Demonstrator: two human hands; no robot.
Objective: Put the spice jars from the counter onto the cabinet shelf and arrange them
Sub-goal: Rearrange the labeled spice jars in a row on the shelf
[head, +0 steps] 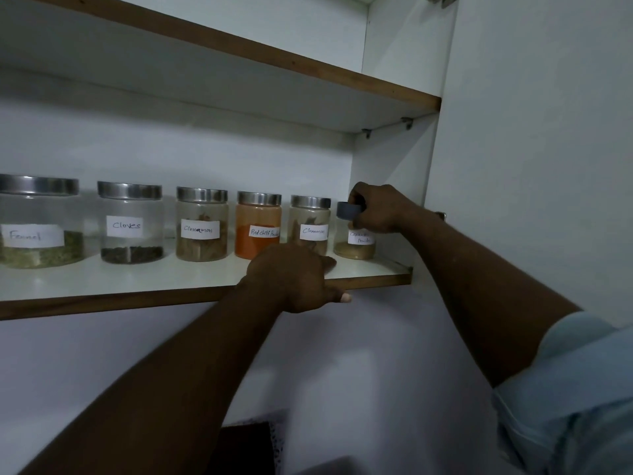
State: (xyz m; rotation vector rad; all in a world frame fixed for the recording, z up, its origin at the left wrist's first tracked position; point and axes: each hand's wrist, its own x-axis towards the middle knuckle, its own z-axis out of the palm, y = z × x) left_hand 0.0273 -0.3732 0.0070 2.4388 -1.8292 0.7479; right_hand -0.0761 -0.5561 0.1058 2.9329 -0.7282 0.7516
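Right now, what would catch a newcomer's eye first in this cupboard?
The bright orange chilli powder jar stands out in the row of labelled jars on the lower shelf. At the row's right end, the right hand grips the grey lid of the last jar.

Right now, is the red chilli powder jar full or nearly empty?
Full, or nearly so: orange powder fills the red chilli powder jar from its base up to just under its steel lid.
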